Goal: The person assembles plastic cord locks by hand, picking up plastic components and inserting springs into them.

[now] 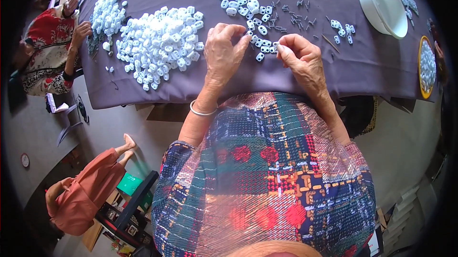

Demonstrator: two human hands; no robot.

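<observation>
My left hand (224, 49) is over the cloth-covered table, with thumb and forefinger nearly together. Whatever lies between those fingertips is too small to make out. In a pinch at the fingertips of my right hand (304, 57) is a small white plastic piece (278, 46). Between the hands lie several white two-holed plastic pieces (262, 43) that look like cord locks. A large heap of white plastic pieces (160, 42) sits to the left of my left hand. Beyond my right hand, small dark metal pieces (298, 18), perhaps springs, are scattered.
A white tub (381, 6) stands at the far right, with a yellow-rimmed basket of white pieces (421, 78) nearer. A thin stick (330, 43) lies right of my right hand. Another person (52, 42) sits at the left table end; someone in orange-red clothes (88, 195) is behind.
</observation>
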